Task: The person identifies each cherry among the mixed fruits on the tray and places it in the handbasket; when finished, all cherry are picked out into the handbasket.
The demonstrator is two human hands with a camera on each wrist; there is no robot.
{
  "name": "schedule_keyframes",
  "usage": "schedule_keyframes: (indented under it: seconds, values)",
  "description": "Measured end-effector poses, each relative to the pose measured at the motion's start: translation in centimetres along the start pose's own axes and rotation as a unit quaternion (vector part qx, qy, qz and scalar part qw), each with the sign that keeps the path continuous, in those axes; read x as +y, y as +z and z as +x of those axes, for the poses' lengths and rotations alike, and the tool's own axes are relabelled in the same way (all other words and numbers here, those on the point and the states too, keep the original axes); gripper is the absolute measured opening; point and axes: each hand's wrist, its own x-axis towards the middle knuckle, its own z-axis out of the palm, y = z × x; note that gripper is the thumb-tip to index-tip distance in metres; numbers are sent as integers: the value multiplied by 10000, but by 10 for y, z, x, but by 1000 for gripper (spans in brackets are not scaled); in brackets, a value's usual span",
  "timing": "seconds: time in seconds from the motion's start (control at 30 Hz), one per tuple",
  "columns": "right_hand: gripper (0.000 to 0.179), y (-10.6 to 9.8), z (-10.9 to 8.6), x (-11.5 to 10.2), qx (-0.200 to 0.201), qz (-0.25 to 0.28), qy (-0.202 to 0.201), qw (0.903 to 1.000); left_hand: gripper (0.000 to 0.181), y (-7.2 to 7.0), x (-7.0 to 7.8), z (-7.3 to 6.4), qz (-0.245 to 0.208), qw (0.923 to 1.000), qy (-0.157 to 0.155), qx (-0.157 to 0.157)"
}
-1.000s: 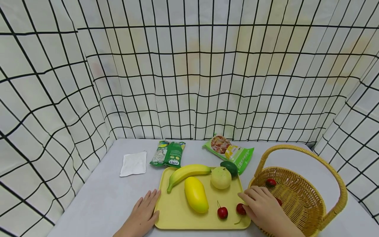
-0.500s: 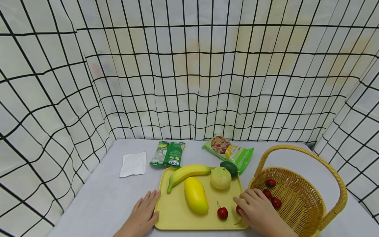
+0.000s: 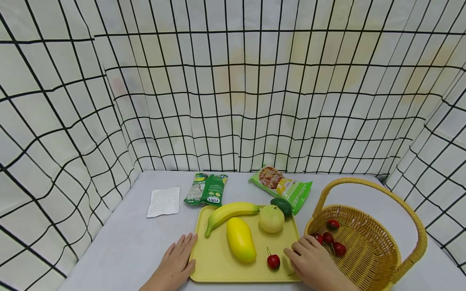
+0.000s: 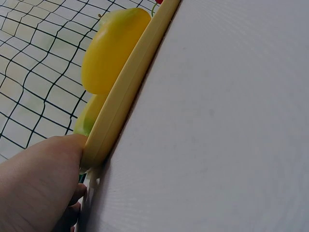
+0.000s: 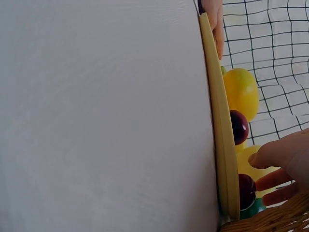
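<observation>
My left hand [image 3: 176, 260] lies with straight fingers against the left edge of the yellow tray [image 3: 218, 273]; the left wrist view shows its thumb at the rim. Over the tray's right edge, my right hand [image 3: 314, 258] covers a cherry, whose stem alone shows in the head view. In the right wrist view, its fingertips are at that cherry [image 5: 246, 192], with the thumb spread apart from them. Another cherry [image 3: 274, 262] lies to its left. The tray also bears a mango [image 3: 241, 239], a banana [image 3: 231, 214], a pale round fruit [image 3: 271, 218] and a dark green fruit [image 3: 282, 206].
A wicker basket [image 3: 378, 234] with a tall handle stands right of the tray, several cherries [image 3: 339, 249] inside. Behind the tray lie a green packet [image 3: 207, 189] and a light green food bag [image 3: 282, 186]. A white square packet [image 3: 164, 201] is at the left.
My right hand has shifted left, away from the basket and over the right-hand cherry, which is now covered in the head view. More cherries in the basket show. My left hand stays put.
</observation>
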Motion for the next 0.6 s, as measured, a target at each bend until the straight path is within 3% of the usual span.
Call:
schedule_keyframes:
  seconds: [0.37, 0.5, 0.6]
  values:
    - [19, 3, 1, -2, -337, -259, -35, 9991, 60, 0, 1, 0, -15, 10000, -50, -27]
    - [16, 3, 3, -1, -238, -249, -53, 9994, 60, 0, 0, 1, 8, 10000, -76, -32]
    - [3, 5, 3, 0, -65, -204, -74, 9997, 60, 1, 0, 1, 15, 10000, -83, -31]
